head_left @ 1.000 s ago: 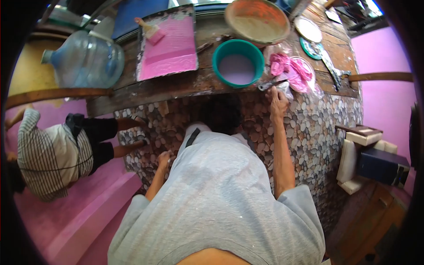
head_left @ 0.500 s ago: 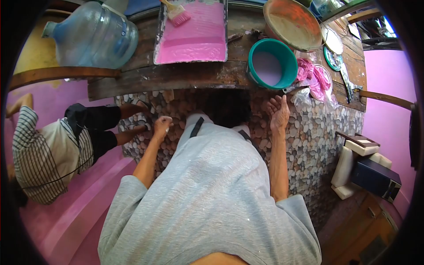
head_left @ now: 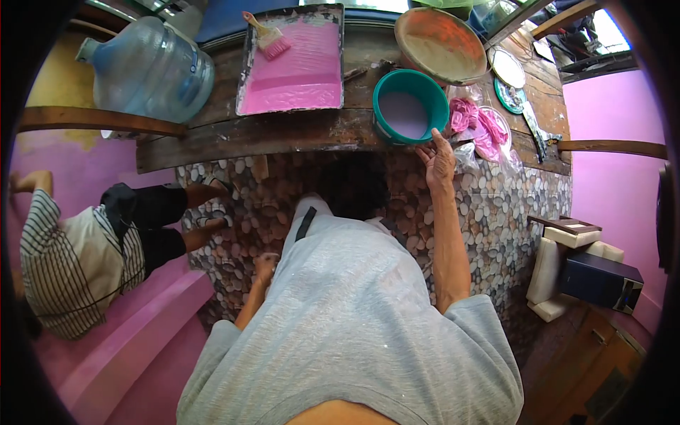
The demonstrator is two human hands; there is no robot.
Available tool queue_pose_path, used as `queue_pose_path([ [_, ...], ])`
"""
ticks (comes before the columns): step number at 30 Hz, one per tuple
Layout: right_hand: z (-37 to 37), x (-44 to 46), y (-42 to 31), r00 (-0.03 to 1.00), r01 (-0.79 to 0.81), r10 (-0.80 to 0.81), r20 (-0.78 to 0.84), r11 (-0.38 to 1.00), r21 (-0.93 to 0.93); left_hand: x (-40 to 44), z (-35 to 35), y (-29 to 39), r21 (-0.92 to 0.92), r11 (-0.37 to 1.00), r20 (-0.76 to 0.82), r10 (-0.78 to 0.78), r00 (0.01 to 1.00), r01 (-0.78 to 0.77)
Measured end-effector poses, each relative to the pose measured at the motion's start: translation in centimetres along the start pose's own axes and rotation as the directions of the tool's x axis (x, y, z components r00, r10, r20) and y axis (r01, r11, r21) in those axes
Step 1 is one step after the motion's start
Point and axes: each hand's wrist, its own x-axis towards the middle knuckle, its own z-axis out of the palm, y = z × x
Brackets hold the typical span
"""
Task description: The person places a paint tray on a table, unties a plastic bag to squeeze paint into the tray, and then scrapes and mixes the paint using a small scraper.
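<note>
My right hand is at the near right rim of a teal bucket of pale liquid, with the thumb over the rim and the fingers against the outer wall. Low on the left, beside my grey shirt, my left hand is closed; what it holds, if anything, is too small to make out. Left of the bucket lies a paint tray of pink paint, with a brush resting in it. A brown bowl stands behind the bucket, and pink crumpled plastic lies to its right.
A wooden table spans the top. A large water bottle lies at its left end. Another person in a striped shirt is at the left wall. White plates and a scraper-like tool lie right. A dark box is lower right.
My right hand has gone from beside the crumpled plastic to the teal bucket's rim and taken hold of it. My left hand rose, then dropped back beside my shirt. The view shifted.
</note>
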Motion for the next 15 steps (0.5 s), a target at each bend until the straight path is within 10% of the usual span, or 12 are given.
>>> queue_pose_path([
  [3,0.4,0.2,-0.2,0.999,0.005,-0.004,0.043,1.0,-0.016,3.5,1.0,-9.8,0.132,0.982,-0.016,0.136,0.991,-0.132],
  [6,0.6,0.3,0.3,0.999,-0.009,0.01,0.042,0.999,-0.032,2.1,-2.1,-4.2,0.151,0.978,0.058,0.135,0.989,-0.142],
  [15,1.4,0.0,0.6,0.994,0.016,-0.013,0.108,1.0,-0.027,10.1,-7.1,-0.8,-0.38,0.924,0.043,0.06,0.997,-0.04],
])
